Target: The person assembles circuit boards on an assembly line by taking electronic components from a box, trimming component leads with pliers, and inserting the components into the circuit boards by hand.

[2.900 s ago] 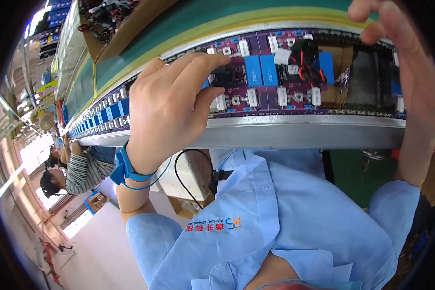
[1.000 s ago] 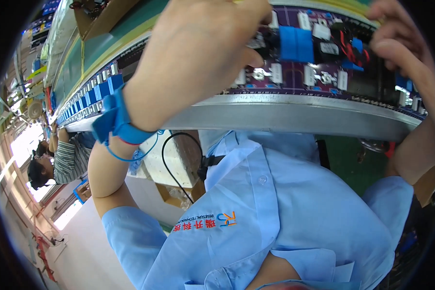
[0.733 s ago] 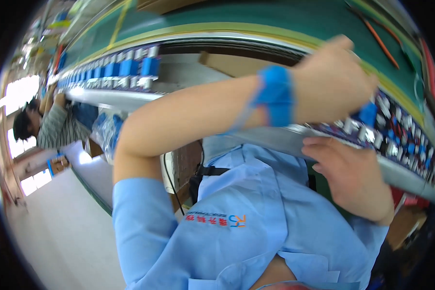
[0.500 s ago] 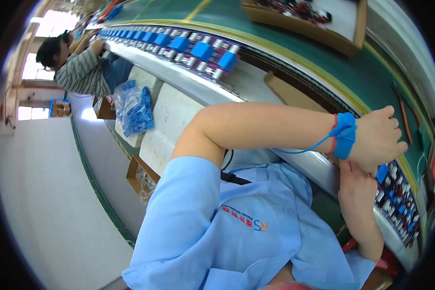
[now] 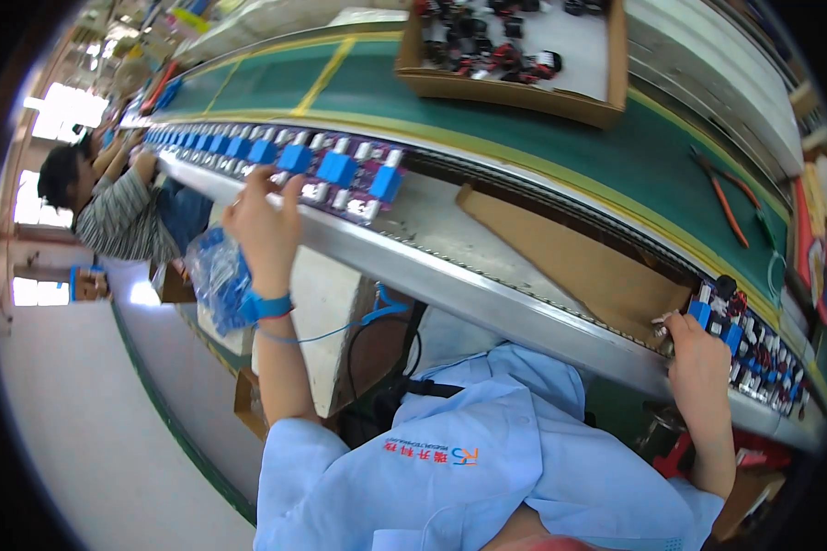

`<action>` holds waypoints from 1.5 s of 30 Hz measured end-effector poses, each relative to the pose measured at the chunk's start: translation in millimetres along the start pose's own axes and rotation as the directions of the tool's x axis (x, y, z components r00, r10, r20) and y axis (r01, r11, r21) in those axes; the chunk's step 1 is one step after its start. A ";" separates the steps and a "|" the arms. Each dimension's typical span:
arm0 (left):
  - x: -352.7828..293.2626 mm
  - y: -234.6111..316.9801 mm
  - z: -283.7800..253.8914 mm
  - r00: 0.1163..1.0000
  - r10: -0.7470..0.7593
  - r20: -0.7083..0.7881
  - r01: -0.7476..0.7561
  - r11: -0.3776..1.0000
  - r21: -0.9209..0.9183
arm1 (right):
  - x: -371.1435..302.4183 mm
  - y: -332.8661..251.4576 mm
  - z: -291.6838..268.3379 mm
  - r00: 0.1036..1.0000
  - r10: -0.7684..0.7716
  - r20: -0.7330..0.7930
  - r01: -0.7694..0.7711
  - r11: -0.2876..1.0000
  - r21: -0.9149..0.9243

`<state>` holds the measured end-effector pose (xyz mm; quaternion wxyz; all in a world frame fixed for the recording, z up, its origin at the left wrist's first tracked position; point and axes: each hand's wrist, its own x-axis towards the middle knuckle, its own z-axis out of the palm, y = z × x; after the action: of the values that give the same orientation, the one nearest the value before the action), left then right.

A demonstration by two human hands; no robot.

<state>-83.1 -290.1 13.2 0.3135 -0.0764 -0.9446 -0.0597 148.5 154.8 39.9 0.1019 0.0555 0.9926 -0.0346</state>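
My left hand (image 5: 265, 225) reaches to the near edge of a long row of purple circuit boards (image 5: 366, 188) with blue blocks and white cylindrical parts. Its thumb and fingers are apart, with nothing seen between them. A blue wrist strap (image 5: 271, 307) with a cord circles that wrist. Over the rail at the right, my right hand (image 5: 696, 354) has its fingers bent together at a small silvery piece, too small to name. Right beside it is a second group of boards (image 5: 763, 363), crowded with blue, black and white parts.
A cardboard box (image 5: 515, 103) of dark wired parts stands on the green belt (image 5: 358, 87). Orange-handled pliers (image 5: 730, 197) lie there too. A flat cardboard piece (image 5: 560, 262) rests between the rails. A plastic bag of blue pieces (image 5: 219, 280) is at left, near a seated co-worker (image 5: 124, 207).
My left hand has swung from beside my right hand to the board row at left. My right hand stays at the right end, now uncovered. The whole view has shifted.
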 end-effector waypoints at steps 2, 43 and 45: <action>-12.4 -31.1 13.8 0.997 -0.061 0.035 0.055 0.986 0.156 | 2.8 3.9 3.4 0.998 0.058 0.040 -0.057 0.998 -0.024; 72.5 196.6 -2.3 0.836 0.472 -0.280 -0.541 0.625 -0.562 | 268.4 -50.0 -101.2 0.608 -0.379 -0.697 0.402 0.905 -0.142; 85.7 212.9 8.3 0.834 0.436 -0.339 -0.547 0.568 -0.615 | 232.0 -52.4 -106.9 0.508 -0.449 -0.735 0.421 0.874 -0.243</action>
<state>-117.1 -70.7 72.0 0.3356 -0.4426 -0.7665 -0.3224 -104.7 135.3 99.6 -0.3443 -0.1871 0.9199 -0.0155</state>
